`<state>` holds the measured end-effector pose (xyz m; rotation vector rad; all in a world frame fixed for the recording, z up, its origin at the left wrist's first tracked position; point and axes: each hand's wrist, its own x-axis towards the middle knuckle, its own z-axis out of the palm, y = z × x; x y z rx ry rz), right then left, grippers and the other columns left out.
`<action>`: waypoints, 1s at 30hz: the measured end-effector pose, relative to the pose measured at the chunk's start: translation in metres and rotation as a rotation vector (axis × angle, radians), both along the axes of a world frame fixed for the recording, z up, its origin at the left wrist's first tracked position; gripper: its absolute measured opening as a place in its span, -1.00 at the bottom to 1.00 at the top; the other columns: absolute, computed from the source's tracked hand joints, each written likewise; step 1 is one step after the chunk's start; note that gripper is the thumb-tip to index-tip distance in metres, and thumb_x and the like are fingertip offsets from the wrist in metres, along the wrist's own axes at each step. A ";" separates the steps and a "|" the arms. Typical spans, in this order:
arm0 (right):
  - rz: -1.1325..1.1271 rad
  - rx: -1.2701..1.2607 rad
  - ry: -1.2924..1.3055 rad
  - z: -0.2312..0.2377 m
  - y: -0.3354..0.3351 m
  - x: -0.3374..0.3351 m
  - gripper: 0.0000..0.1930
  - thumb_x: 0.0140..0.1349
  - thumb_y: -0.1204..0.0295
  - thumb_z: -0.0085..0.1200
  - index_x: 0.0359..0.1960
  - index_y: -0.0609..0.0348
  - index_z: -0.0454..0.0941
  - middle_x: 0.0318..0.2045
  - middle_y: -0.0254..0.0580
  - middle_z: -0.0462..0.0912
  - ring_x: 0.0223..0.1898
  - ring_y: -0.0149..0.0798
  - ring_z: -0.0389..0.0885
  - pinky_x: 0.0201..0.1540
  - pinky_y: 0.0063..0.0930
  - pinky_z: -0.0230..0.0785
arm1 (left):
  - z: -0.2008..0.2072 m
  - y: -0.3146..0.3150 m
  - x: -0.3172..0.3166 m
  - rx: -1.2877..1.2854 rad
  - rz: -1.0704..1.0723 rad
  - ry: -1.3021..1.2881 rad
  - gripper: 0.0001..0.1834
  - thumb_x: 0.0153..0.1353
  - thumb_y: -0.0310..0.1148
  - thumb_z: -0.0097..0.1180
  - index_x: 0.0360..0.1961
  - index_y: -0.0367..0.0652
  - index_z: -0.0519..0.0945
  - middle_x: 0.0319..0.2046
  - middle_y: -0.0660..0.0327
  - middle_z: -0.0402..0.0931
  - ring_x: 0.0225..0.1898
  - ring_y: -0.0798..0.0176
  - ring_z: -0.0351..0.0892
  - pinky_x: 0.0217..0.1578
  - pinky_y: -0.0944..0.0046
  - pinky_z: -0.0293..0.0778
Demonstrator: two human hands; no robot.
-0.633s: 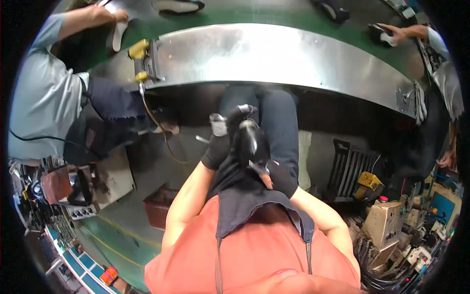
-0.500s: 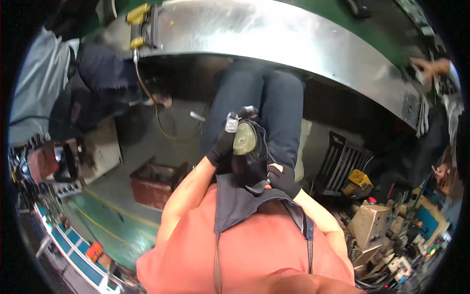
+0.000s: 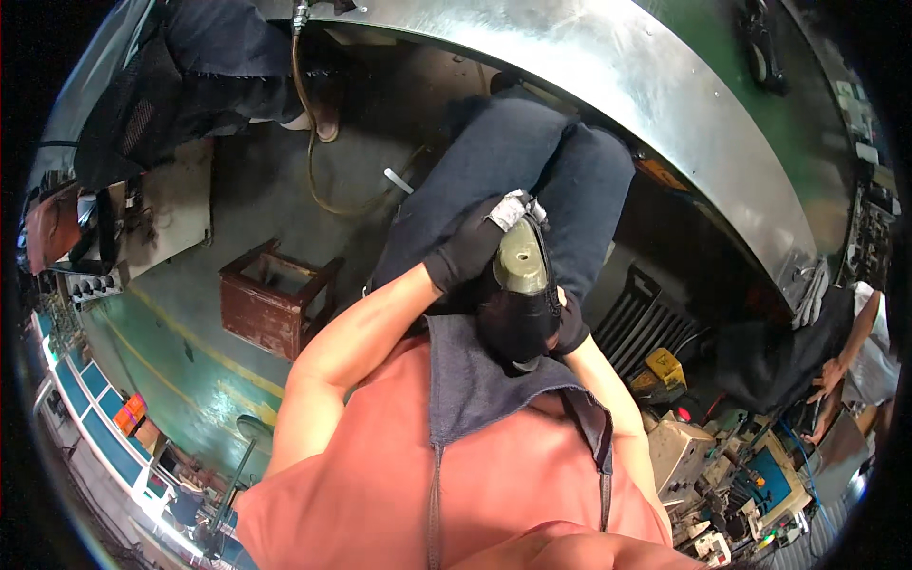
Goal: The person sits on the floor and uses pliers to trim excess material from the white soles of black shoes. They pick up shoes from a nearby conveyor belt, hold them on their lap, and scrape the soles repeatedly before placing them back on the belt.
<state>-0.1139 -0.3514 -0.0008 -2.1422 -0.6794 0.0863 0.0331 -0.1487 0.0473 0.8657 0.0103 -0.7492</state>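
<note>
Over my lap I hold a black shoe upper (image 3: 510, 321) stretched on a shoe last (image 3: 522, 259). The last's olive-green top, with a small hole in it, faces up. My left hand (image 3: 472, 244), in a black glove with white tape round the fingertips, is closed on the far left edge of the upper. Around the right side, my right hand (image 3: 571, 326) grips the shoe, its fingers partly hidden. A dark apron (image 3: 475, 385) lies under the near end of the shoe.
A shiny metal bench (image 3: 655, 95) curves across the front. A brown wooden stool (image 3: 261, 312) stands left, near a hanging hose (image 3: 313, 171). At right are a black slatted chair (image 3: 646, 318), a yellow object (image 3: 662, 370), machinery (image 3: 684, 456) and another person's hand (image 3: 829, 378).
The view has swung, shifting the surroundings. The last's top now faces up more fully. My right hand has moved from the near end of the shoe up along its right side.
</note>
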 end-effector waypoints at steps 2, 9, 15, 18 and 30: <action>-0.015 0.019 0.075 -0.021 -0.005 0.000 -0.66 -0.11 0.47 0.14 -0.22 0.31 0.54 -0.12 0.01 0.57 -0.10 0.05 0.60 -0.06 -0.12 0.48 | 0.005 -0.002 0.006 0.030 -0.001 -0.022 -0.58 0.36 -0.05 -0.13 -0.12 -0.23 0.49 -0.23 0.17 0.53 -0.18 0.30 0.52 -0.05 0.31 0.43; -0.138 -0.132 0.105 0.079 0.006 0.043 -0.60 0.20 0.10 0.02 -0.16 0.22 0.51 -0.18 0.09 0.55 -0.07 0.14 0.51 0.00 -0.09 0.35 | 0.026 -0.001 0.036 0.112 0.147 -0.398 -0.61 0.40 -0.09 -0.21 -0.10 -0.19 0.50 -0.13 0.19 0.51 -0.05 0.35 0.45 0.03 0.33 0.35; -0.359 -0.041 0.601 0.184 0.020 0.074 -0.75 0.25 0.29 0.03 -0.40 0.25 0.50 -0.52 0.09 0.50 -0.46 0.12 0.50 -0.39 -0.24 0.34 | 0.059 -0.013 0.051 0.128 0.114 -0.361 -0.60 0.42 -0.12 -0.28 -0.04 -0.20 0.45 -0.16 0.25 0.44 -0.12 0.38 0.41 0.02 0.35 0.33; -0.375 -0.027 0.687 0.200 0.017 0.080 -0.76 0.26 0.29 0.04 -0.37 0.26 0.53 -0.50 0.12 0.53 -0.48 0.13 0.52 -0.43 -0.24 0.33 | 0.060 -0.018 0.054 0.144 0.077 -0.309 -0.61 0.41 -0.12 -0.26 -0.04 -0.20 0.46 -0.16 0.23 0.45 -0.12 0.37 0.41 0.01 0.35 0.34; -0.124 -0.075 0.227 0.119 0.024 0.042 -0.67 0.10 0.18 0.16 -0.45 0.21 0.40 -0.46 -0.04 0.45 -0.42 0.09 0.47 -0.40 -0.11 0.28 | -0.027 0.006 0.047 -0.081 0.102 -0.286 -0.53 0.34 -0.02 -0.13 -0.10 -0.23 0.56 -0.12 0.12 0.55 0.00 0.18 0.49 0.08 0.24 0.38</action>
